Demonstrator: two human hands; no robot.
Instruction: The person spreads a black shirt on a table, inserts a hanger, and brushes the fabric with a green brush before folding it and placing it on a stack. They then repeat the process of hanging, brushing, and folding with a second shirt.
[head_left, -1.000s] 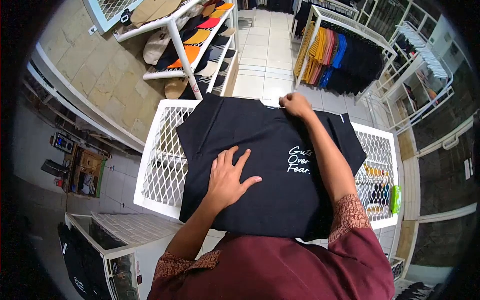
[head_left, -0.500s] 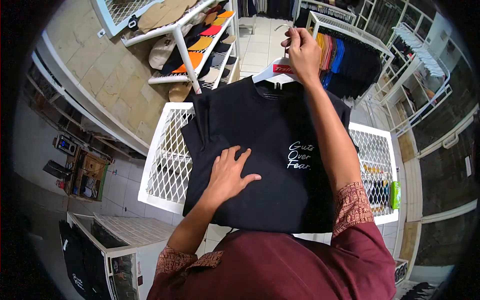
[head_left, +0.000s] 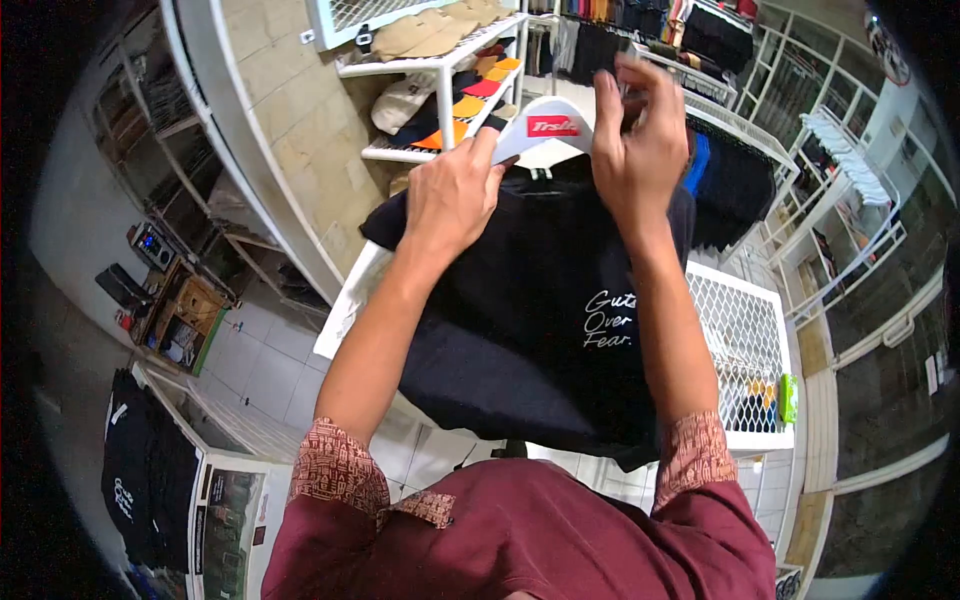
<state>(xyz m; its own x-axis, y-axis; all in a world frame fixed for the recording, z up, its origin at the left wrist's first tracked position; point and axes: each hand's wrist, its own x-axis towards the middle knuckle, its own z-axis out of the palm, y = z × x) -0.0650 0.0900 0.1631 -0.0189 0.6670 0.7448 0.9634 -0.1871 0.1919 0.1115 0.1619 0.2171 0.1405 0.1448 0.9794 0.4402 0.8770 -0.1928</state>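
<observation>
A black T-shirt [head_left: 510,300] with white "Guts Over Fear." lettering hangs on a white clothes hanger [head_left: 505,145] with a red label. My left hand [head_left: 450,195] is closed round the hanger's left arm, at the shirt's left shoulder. My right hand [head_left: 640,150] is raised at the hanger's right side, thumb apart from the bent fingers, which are slightly blurred. No hold on the hanger shows in it. The hook is out of sight, and the shirt's lower part hangs in front of my body.
Under the shirt stands a white mesh-topped table [head_left: 735,340], with a green packet [head_left: 788,398] at its right edge. A white shelf rack [head_left: 445,70] with caps is ahead on the left. Dark garments [head_left: 735,185] hang ahead right. Another black shirt [head_left: 150,480] lies lower left.
My left hand has moved from the shirt's chest up to the hanger's left arm. My right hand has let go of the hook. Shirt and hanger are tilted and lifted off the table.
</observation>
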